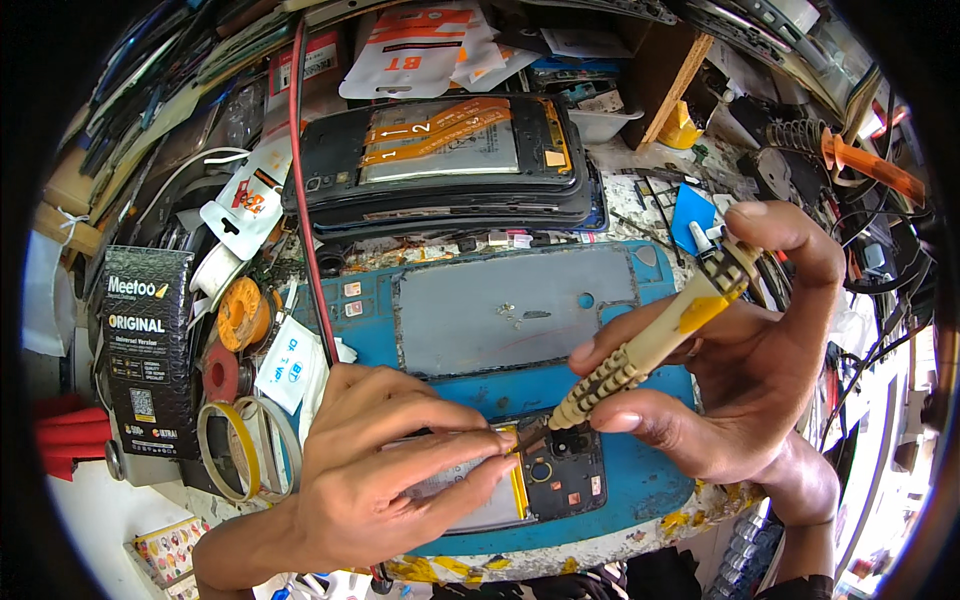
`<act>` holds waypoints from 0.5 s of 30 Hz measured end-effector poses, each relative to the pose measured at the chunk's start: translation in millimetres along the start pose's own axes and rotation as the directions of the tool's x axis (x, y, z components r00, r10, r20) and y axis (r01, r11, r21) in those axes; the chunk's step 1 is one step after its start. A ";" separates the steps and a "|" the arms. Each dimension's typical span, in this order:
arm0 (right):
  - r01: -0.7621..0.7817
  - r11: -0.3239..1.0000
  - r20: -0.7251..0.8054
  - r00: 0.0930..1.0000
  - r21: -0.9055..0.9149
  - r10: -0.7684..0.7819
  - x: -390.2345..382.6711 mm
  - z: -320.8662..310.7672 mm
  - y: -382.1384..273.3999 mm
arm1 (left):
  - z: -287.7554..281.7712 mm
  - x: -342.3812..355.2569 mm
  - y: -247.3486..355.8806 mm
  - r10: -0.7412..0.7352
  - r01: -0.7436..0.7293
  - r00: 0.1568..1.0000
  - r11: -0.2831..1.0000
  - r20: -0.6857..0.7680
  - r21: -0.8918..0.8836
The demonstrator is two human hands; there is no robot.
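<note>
An opened phone (568, 485) lies on the blue work mat (640, 470), its battery (485, 518) showing a yellow strip along one edge. My left hand (385, 470) bends over the battery side and holds the phone there. Its index and middle fingertips press close together by the yellow strip, while the thumb is hidden. In my right hand (745, 370) is a beige screwdriver (650, 345) with dark ribbing and a yellow patch. Thumb and fingers grip its lower handle, and the index finger rests at the top cap. The dark shaft slants down to the phone beside my left fingertips.
Stacked phone bodies (440, 150) stand behind the mat. A red cable (300, 200) runs down to my left hand. Tape rolls (240, 312) and a black packet (148, 350) are on the left. An orange-handled tool (880, 170) and black cables lie at right.
</note>
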State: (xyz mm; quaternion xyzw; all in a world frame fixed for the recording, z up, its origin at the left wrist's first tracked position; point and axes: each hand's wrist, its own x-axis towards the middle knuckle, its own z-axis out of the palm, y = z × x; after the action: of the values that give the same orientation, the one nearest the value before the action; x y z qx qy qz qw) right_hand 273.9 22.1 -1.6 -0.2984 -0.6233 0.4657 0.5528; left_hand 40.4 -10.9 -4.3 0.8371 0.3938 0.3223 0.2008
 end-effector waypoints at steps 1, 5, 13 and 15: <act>0.004 1.000 -0.004 1.000 -0.004 -0.004 0.3 -0.7 -0.1 | 0.7 0.2 -0.4 0.002 -0.002 1.000 1.000 -0.010 -0.006; 0.009 1.000 -0.010 1.000 -0.013 -0.009 -1.1 -2.6 0.9 | 0.9 0.3 -1.0 -0.006 0.005 1.000 1.000 -0.015 -0.019; 0.081 0.996 -0.049 0.995 -0.034 -0.082 1.0 -1.4 1.5 | 0.3 -0.2 -1.2 -0.014 0.014 1.000 1.000 -0.002 -0.008; 0.204 0.972 0.094 0.977 -0.118 -0.194 7.5 -6.6 0.8 | 0.5 0.0 -1.3 -0.021 0.021 1.000 1.000 -0.009 -0.021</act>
State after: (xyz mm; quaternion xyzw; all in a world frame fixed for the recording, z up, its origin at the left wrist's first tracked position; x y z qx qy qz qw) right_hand 278.6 30.7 0.4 -0.2495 -0.7004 0.3793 0.5508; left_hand 40.1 -10.2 -5.4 0.8294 0.4000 0.3280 0.2112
